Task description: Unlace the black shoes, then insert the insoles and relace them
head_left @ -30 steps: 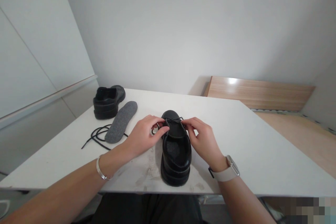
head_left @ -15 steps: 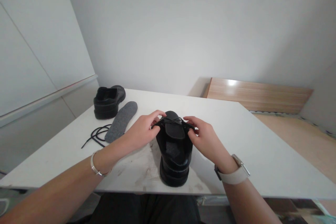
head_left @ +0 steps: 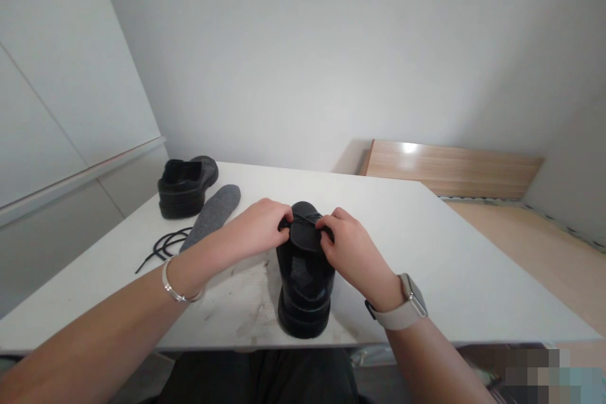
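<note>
A black shoe [head_left: 307, 293] stands near the table's front edge, heel toward me, with a lace across its tongue. My left hand [head_left: 271, 225] pinches the left lace flap of this shoe, its fingers closed. On the other side, my right hand [head_left: 344, 238] grips the right flap between thumb and fingers. The tongue shows between both hands. Inside the shoe it is dark, with a greyish patch visible.
A second black shoe [head_left: 182, 192] stands at the table's back left. Beside it lie a grey insole [head_left: 215, 211] and a loose black lace [head_left: 163, 243]. Behind the white table [head_left: 407, 252], a wooden headboard [head_left: 445, 167] rests against the wall.
Both hands have moved closer together, bringing the shoe's flaps inward over the tongue. The whole view has shifted slightly, so things appear a little further left.
</note>
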A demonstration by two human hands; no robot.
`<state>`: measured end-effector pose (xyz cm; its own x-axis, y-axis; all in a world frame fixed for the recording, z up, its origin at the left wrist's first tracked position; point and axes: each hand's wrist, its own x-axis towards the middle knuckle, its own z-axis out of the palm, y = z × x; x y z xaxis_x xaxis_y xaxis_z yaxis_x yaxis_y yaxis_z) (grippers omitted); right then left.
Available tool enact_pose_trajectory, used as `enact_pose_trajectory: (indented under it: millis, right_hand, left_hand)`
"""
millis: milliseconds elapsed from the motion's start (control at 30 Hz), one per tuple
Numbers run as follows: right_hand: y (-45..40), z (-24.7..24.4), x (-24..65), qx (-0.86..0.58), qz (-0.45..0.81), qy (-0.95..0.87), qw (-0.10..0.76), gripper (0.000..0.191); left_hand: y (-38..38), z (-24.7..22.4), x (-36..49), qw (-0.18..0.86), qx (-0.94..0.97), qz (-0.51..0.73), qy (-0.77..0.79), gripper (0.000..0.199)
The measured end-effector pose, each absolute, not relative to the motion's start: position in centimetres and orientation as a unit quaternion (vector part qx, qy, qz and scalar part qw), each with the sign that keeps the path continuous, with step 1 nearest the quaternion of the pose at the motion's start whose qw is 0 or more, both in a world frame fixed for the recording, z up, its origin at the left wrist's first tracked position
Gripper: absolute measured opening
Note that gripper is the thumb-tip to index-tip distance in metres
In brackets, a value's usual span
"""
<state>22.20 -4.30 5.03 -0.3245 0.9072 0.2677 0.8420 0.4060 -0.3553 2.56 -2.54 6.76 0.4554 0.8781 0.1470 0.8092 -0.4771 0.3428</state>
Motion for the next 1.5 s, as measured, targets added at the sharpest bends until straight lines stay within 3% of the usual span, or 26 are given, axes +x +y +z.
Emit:
enact_pose_trajectory:
  millis: [333, 567, 767, 900, 1000, 1100, 1167, 1267, 1333, 1433, 1500]
  right_hand:
    - [-4.7, 5.5, 21.3, -0.571, 0.018, -0.804, 0.166, 0.021]
    - [-5.1, 5.8, 21.3, -0.586, -0.004, -0.796, 0.155, 0.017]
    - [-5.3, 5.9, 21.2, -0.575, -0.034, -0.800, 0.168, 0.014]
    - [-5.3, 5.5, 21.2, -0.573, -0.027, -0.799, 0.182, 0.013]
    - [-5.1, 5.0, 21.1, -0.563, -0.011, -0.800, 0.205, 0.012]
    - [-4.8, 5.4, 20.6, -0.536, 0.022, -0.801, 0.265, 0.012]
    - [-4.7, 6.7, 20.2, -0.498, 0.080, -0.787, 0.356, 0.011]
    - [-4.9, 10.0, 20.1, -0.376, 0.173, -0.723, 0.553, 0.010]
    - [-5.1, 12.5, 20.6, -0.297, 0.163, -0.664, 0.667, 0.008]
    - [-4.9, 14.5, 22.0, -0.236, 0.106, -0.590, 0.764, 0.006]
    - [-4.3, 14.0, 23.1, -0.241, 0.092, -0.568, 0.782, 0.008]
  left_hand:
    - [-2.9, 8.3, 4.2, 0.046, 0.838, 0.052, 0.541, 0.022]
    - [-1.6, 6.1, 2.1, 0.001, 0.873, 0.126, 0.470, 0.018]
    - [-0.8, 5.8, 1.7, 0.068, 0.867, 0.149, 0.471, 0.017]
    - [-0.2, 6.7, 0.7, 0.217, 0.836, 0.164, 0.477, 0.016]
    - [0.0, 7.3, 0.0, 0.326, 0.779, 0.270, 0.463, 0.022]
    - [-0.5, 8.4, 0.1, 0.416, 0.709, 0.402, 0.405, 0.027]
    - [-1.3, 10.1, 0.7, 0.444, 0.677, 0.463, 0.361, 0.024]
    - [-2.2, 13.6, 1.1, 0.385, 0.644, 0.596, 0.285, 0.011]
    - [-2.2, 15.5, 0.8, 0.323, 0.609, 0.686, 0.232, 0.008]
    - [-1.6, 16.1, -0.4, 0.284, 0.567, 0.733, 0.247, 0.012]
    - [-1.1, 14.7, -1.3, 0.283, 0.568, 0.707, 0.311, 0.009]
